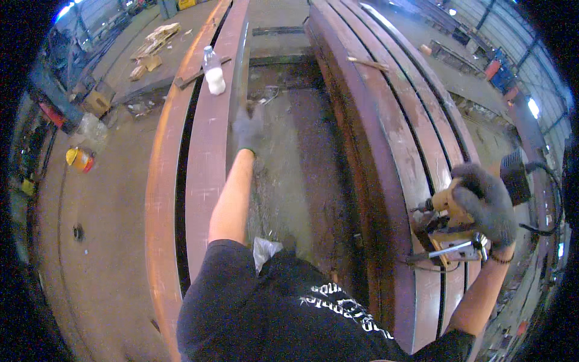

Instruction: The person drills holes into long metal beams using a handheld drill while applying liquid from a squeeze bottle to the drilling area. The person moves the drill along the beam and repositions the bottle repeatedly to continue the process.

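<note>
My right hand (485,202), in a grey glove, is closed around a tan-bodied power tool (445,200) on the right-hand steel beams. A black box (515,175) with a black cable sits just beyond that hand. Below the tool, a metal bracket with a silver rod (451,250) rests over the beams. My left hand (247,128), also in a grey glove, reaches forward beside the inner edge of the left steel beam (208,142). Motion smears its fingers, so I cannot tell whether they hold anything. A clear bottle (214,75) with white contents stands on that beam, ahead of the hand.
Long brown steel beams (392,114) run along my right, with narrow dark gaps between them. A short flat bar (368,63) lies across them. On the left floor are a yellow container (79,158), a cardboard box (99,98) and wooden boards (158,41).
</note>
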A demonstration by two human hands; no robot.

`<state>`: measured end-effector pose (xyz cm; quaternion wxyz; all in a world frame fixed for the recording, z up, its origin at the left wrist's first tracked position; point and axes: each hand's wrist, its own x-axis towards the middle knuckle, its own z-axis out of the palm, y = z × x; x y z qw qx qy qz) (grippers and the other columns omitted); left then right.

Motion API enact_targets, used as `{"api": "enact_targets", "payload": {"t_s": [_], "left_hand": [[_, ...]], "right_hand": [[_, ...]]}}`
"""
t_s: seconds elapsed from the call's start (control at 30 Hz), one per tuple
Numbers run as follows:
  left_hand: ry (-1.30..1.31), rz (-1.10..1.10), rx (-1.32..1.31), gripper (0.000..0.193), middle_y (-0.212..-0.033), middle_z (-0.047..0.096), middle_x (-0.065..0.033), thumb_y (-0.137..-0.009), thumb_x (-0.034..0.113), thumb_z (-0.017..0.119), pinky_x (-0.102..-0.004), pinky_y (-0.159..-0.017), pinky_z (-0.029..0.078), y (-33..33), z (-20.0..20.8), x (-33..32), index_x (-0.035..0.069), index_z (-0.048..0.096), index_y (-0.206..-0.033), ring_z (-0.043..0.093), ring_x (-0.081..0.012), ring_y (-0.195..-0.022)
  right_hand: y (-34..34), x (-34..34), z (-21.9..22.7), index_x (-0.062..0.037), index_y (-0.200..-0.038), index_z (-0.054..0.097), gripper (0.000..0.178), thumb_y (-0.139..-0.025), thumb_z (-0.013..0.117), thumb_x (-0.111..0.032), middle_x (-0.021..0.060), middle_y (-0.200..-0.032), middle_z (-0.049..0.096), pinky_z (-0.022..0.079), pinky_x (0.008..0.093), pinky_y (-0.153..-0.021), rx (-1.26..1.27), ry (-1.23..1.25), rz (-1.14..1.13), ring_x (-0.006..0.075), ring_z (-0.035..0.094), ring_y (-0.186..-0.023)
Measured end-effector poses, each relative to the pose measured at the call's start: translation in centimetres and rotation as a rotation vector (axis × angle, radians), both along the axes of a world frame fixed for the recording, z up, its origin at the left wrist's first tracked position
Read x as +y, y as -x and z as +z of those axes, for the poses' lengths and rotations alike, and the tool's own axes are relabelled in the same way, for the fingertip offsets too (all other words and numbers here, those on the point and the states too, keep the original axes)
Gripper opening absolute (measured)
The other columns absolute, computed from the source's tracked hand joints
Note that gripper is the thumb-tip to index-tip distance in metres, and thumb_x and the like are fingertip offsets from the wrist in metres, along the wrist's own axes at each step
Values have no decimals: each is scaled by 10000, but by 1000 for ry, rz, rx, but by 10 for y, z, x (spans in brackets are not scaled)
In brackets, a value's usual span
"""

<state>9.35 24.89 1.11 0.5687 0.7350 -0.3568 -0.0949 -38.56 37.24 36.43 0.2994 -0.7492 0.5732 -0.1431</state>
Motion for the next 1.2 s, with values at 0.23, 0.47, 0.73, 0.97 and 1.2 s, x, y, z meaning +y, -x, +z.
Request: {"api": "enact_targets", "payload": {"t_s": [0.23, 0.47, 0.73, 0.97, 1.2], "left_hand": [[194, 313, -456, 767, -1483, 551, -144, -905, 470, 659, -446, -1103, 457, -168, 10, -101, 145, 409, -1554, 561, -339, -1331], [-207, 520, -62, 1250, -1537, 480, -235, -637, 610, 895, -434, -1157, 396, -233, 0, -135, -12, 337, -1566, 499, -377, -1387], [-325, 303, 55, 1170, -1524, 502, -224, -687, 649, 844, -426, -1133, 425, -230, 17, -123, 17, 382, -1557, 535, -370, -1358], [347, -153, 296, 825, -1387, 580, -145, -848, 455, 824, -405, -958, 561, -105, 63, -72, 20, 466, -1450, 633, -290, -1162], [455, -433, 535, 603, -1289, 597, -89, -955, 393, 715, -402, -953, 531, 51, 22, -5, 24, 527, -1393, 606, -224, -1129]], "right_hand": [[-10, -13, -2, -6, -1145, 688, 398, -800, 812, -161, 78, -880, 725, 556, 326, -765, 144, 168, 0, 159, 691, -817], [-11, -21, -3, -72, -1084, 728, 387, -871, 781, -391, 133, -897, 753, 576, 382, -746, 248, 236, 27, 298, 749, -808], [-2, -18, -7, -99, -1090, 717, 368, -898, 733, -413, 136, -868, 739, 566, 412, -716, 305, 235, 51, 331, 734, -785], [11, -11, -16, -85, -1060, 715, 351, -852, 804, -354, 89, -791, 708, 552, 373, -677, 287, 331, 84, 253, 716, -721], [19, -18, -21, -68, -1065, 698, 360, -881, 769, -369, 105, -753, 703, 555, 372, -669, 260, 478, 287, 267, 711, -695]]}}
